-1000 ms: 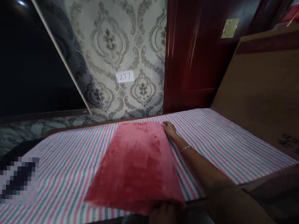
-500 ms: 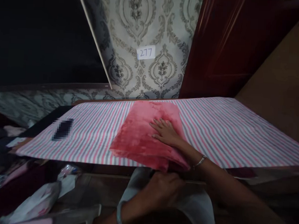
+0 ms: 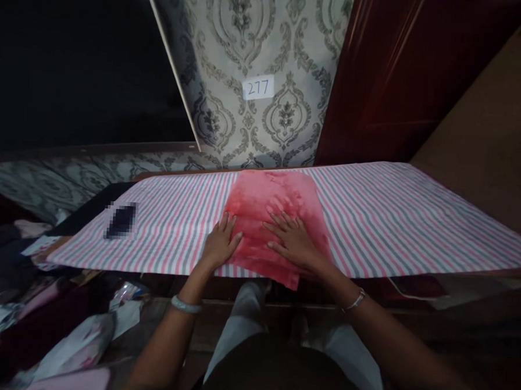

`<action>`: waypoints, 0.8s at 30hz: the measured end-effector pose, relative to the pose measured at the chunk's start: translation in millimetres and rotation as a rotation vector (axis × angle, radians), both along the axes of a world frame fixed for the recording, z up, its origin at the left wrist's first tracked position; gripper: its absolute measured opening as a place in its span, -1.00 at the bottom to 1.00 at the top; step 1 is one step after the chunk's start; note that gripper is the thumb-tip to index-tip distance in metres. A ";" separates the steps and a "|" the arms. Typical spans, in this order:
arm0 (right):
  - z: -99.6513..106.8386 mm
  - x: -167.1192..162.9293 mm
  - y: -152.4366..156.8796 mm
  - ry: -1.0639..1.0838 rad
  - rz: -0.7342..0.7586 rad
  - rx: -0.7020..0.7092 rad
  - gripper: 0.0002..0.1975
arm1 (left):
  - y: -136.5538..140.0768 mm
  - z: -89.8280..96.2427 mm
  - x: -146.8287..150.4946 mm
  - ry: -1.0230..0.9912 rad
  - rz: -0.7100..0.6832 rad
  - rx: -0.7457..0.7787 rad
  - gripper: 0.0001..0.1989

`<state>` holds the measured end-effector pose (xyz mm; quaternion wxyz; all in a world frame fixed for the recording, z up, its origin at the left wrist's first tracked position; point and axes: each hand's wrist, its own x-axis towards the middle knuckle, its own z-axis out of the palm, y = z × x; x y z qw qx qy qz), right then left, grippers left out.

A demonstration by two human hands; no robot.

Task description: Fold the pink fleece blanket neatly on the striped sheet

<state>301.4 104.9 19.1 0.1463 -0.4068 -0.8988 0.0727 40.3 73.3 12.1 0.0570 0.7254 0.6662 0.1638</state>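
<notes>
A plush pinkish-red cloth (image 3: pixel 260 195), perhaps a towel, lies spread on a table under a striped tablecloth (image 3: pixel 166 231). Its near end hangs a little past the front edge. My left hand (image 3: pixel 221 240) rests flat on the cloth's left side, fingers spread, with a bangle on the wrist. On its right part lies my right hand (image 3: pixel 294 238), palm down and fingers apart. Neither hand grips anything. Darker brushed patches mark the pile around and beyond the fingers.
A blurred-out dark object (image 3: pixel 122 221) lies on the tablecloth at left. Behind stand a large dark screen (image 3: pixel 84 63), a patterned wall with a paper label (image 3: pixel 258 87) reading 277, and a dark red door (image 3: pixel 380 79). Bags and clothes (image 3: pixel 78 337) are heaped at lower left.
My left hand has come up from below the table edge onto the cloth's left side. The cloth's bunched near edge now lies flatter. My right hand stays on the cloth, nearly in place.
</notes>
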 end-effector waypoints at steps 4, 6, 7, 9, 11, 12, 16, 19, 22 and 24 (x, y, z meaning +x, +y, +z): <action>3.4 1.7 -4.6 0.026 -0.005 0.005 -0.44 | -4.0 -1.3 4.4 0.045 0.047 -0.006 -0.33; 3.0 3.0 -17.9 0.039 0.015 0.028 -0.46 | -7.0 2.8 8.2 0.076 0.064 -0.001 -0.35; 1.0 3.9 -27.4 0.045 0.038 0.054 -0.46 | -8.7 5.0 9.8 0.088 0.073 0.002 -0.36; -7.4 6.9 -49.1 0.048 0.110 0.136 -0.42 | -12.3 8.7 12.7 0.098 0.093 -0.001 -0.37; -20.1 12.0 -68.3 0.041 0.150 0.230 -0.33 | -15.5 11.3 14.7 0.097 0.112 -0.014 -0.36; -26.8 15.0 -75.1 0.038 0.142 0.272 -0.28 | -16.9 12.2 15.3 0.093 0.118 -0.020 -0.36; -45.9 24.1 -82.0 0.035 0.046 0.396 -0.22 | -20.0 13.0 15.1 0.052 0.107 -0.005 -0.36; -49.0 23.2 -78.8 0.030 0.005 0.424 -0.19 | -21.0 11.2 13.2 0.007 0.086 0.022 -0.36; -49.9 19.0 -79.2 0.015 -0.037 0.422 -0.15 | -21.4 7.9 11.6 -0.024 0.078 0.045 -0.37; -52.5 17.4 -80.8 0.000 -0.057 0.433 -0.15 | -21.3 5.4 10.9 -0.030 0.076 0.056 -0.38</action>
